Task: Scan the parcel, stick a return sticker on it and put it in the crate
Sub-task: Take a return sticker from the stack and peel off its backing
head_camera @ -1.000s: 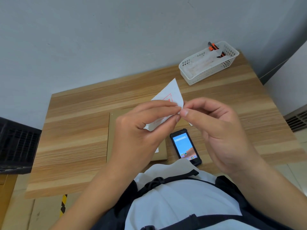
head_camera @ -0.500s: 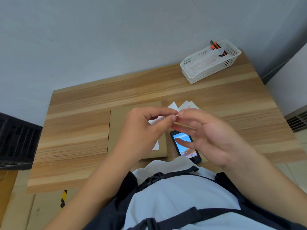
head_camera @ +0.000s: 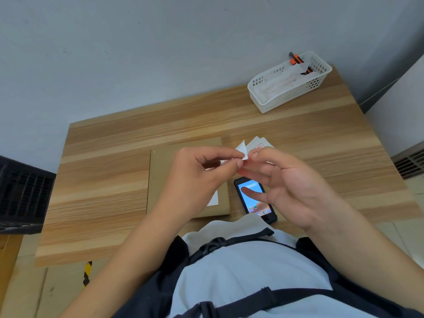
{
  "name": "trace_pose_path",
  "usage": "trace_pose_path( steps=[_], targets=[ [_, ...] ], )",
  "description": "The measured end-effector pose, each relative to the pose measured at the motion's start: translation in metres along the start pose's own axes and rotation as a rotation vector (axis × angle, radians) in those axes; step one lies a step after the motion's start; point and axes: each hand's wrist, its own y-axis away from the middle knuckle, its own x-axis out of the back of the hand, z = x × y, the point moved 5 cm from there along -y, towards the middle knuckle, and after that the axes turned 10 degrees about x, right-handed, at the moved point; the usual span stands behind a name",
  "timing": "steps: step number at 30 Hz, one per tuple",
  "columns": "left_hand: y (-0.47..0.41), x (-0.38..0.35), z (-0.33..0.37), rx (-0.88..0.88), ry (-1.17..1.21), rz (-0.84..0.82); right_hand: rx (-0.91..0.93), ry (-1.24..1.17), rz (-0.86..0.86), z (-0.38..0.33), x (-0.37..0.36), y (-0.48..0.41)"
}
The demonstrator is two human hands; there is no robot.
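Note:
A flat brown cardboard parcel (head_camera: 160, 180) lies on the wooden table (head_camera: 103, 171), with a white label (head_camera: 213, 200) near its right edge. Just above it my left hand (head_camera: 197, 177) and my right hand (head_camera: 291, 189) meet fingertip to fingertip on a white return sticker (head_camera: 260, 145) with red print. My left thumb and forefinger pinch a curled-up white corner (head_camera: 243, 152) of it. My right thumb and forefinger hold the paper beside that corner, with the other fingers spread. A handheld scanner phone (head_camera: 253, 200) with a lit screen lies right of the parcel, partly under my right hand.
A black slatted crate (head_camera: 20, 193) stands left of the table, below its level. A white perforated basket (head_camera: 289, 88) with papers and an orange-handled tool sits at the table's far right corner. A wall runs behind the table.
Both hands have come down closer to the parcel. The sticker, held upright a second ago, now lies flatter, and one white corner curls up between the fingertips.

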Motion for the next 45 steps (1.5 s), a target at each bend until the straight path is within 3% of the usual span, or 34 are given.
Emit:
trace_pose_path(
  steps=[6, 11, 22, 34, 45],
  targets=[
    [0.0025, 0.0010, 0.0008, -0.034, -0.029, 0.010, 0.025, 0.032, -0.029, 0.0003, -0.0028, -0.0010],
    [0.0028, 0.0042, -0.0015, 0.026, 0.052, -0.014, 0.053, 0.047, -0.040, -0.0019, -0.0058, -0.0017],
    [0.0026, 0.0058, -0.0027, 0.075, -0.027, 0.004, 0.062, 0.045, -0.037, -0.0027, -0.0076, -0.0019],
    [0.0028, 0.0044, 0.0003, 0.025, -0.025, -0.007, 0.022, 0.018, -0.085, -0.0047, -0.0092, 0.0023],
    [0.0038, 0.0052, 0.0023, 0.001, -0.032, 0.024, 0.104, 0.115, -0.044, -0.0052, -0.0053, -0.0007]
  ],
)
